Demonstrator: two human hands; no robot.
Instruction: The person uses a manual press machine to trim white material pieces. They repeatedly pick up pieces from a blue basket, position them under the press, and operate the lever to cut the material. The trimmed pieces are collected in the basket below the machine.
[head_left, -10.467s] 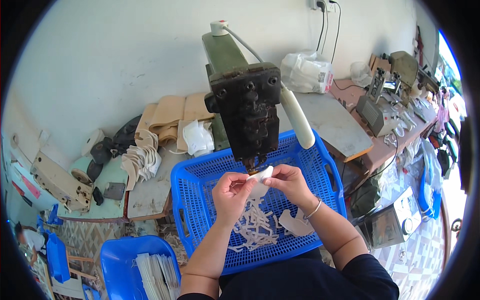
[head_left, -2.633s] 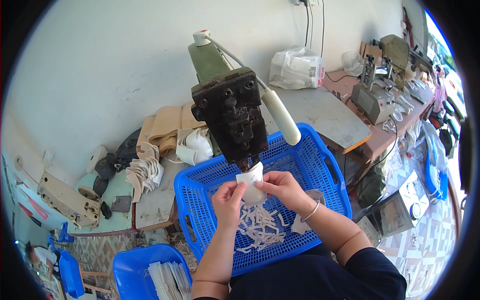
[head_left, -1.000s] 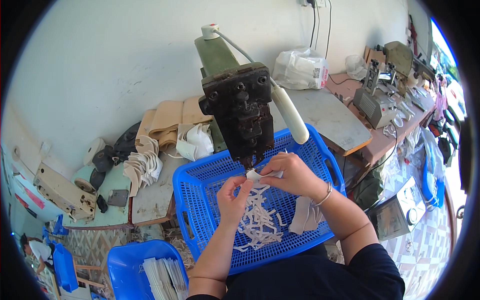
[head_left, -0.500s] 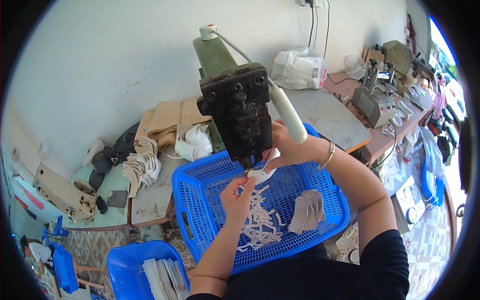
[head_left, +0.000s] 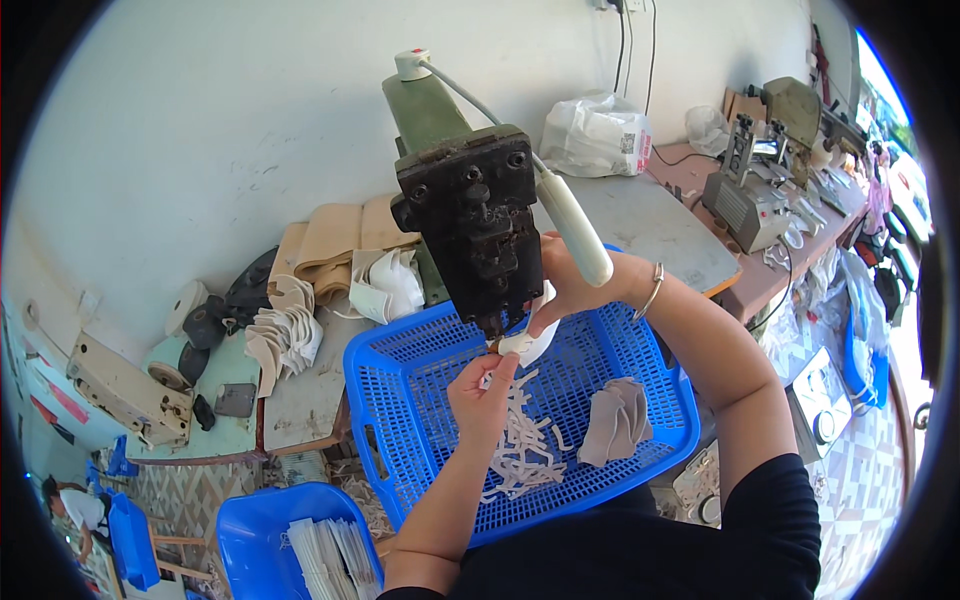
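Note:
My left hand pinches a small white curved piece and holds it up under the foot of the dark, worn machine head. My right hand is higher, just right of the machine and behind its white lever handle. Its fingers reach down onto the upper edge of the same white piece. Both hands are over a blue plastic basket. In the basket lie a heap of white trimmed strips and a fanned stack of grey pieces.
A second blue bin with white sheets sits at the lower left. Stacks of beige and white cut pieces lie left of the machine. A plastic bag and small bench machines stand at the right. A person is far left.
My right hand has risen from the basket to the machine's right side by the lever handle. The grey stack now lies uncovered in the basket. My left hand stays at the foot with the white piece.

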